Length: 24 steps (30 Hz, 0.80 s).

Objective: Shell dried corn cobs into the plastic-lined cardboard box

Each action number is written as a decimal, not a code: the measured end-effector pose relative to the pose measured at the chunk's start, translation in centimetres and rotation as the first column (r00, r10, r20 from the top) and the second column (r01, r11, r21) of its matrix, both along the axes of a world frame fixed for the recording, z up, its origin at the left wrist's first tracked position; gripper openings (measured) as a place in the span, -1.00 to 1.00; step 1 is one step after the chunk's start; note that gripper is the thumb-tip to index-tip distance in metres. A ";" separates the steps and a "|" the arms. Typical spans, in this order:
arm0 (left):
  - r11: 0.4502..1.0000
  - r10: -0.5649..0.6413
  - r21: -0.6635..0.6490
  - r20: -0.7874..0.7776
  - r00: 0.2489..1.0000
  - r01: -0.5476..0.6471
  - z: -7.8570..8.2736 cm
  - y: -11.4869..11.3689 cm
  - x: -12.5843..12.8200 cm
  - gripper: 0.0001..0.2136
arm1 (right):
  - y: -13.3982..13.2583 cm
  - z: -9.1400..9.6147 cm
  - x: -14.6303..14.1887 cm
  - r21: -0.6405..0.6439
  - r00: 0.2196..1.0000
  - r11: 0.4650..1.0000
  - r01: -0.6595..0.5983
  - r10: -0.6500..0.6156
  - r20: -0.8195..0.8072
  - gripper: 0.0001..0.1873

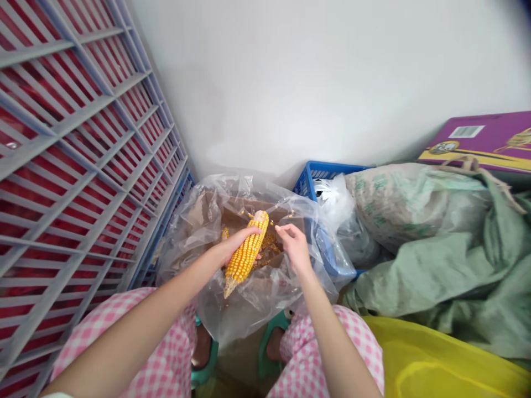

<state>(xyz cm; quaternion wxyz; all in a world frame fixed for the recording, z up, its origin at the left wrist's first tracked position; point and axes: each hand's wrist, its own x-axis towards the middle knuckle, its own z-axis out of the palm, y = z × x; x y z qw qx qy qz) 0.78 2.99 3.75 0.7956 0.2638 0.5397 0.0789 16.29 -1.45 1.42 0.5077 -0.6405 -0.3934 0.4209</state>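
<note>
My left hand (237, 246) grips a yellow corn cob (245, 255) from below, holding it tilted over an open cardboard box lined with a clear plastic bag (194, 237). Part of the cob looks bare near the hand. My right hand (295, 247) is above the bag to the right of the cob, with thumb and fingertips pinched close together. Whether they hold a kernel is too small to tell. Loose corn kernels (269, 246) lie in a heap in the bag beneath the cob, and a few seem to be in the air near its top.
A grey-and-red lattice crate (74, 166) stands tall on the left. Behind the bag are a blue plastic basket (327, 177) and a white wall (290, 83). A green woven sack (431, 276) fills the right side, with a yellow plastic tub (440, 359) at lower right.
</note>
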 end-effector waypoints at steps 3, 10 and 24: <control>1.000 -0.011 0.027 -0.030 0.999 0.012 0.1 0.1 0.0 -0.73 | -0.4 1.4 2.0 0.099 0.909 0.987 -0.130 0.079 0.410 -0.75; 0.993 -0.055 0.097 -0.068 0.996 0.062 1.0 0.0 0.1 -0.73 | -0.7 1.6 2.0 0.069 0.747 0.946 -0.317 0.204 0.632 -0.75; 0.974 -0.043 0.216 -0.145 0.988 0.074 -0.3 -0.9 0.3 -0.78 | -1.7 -1.9 -1.7 0.072 0.925 0.996 -0.052 0.021 0.380 -0.71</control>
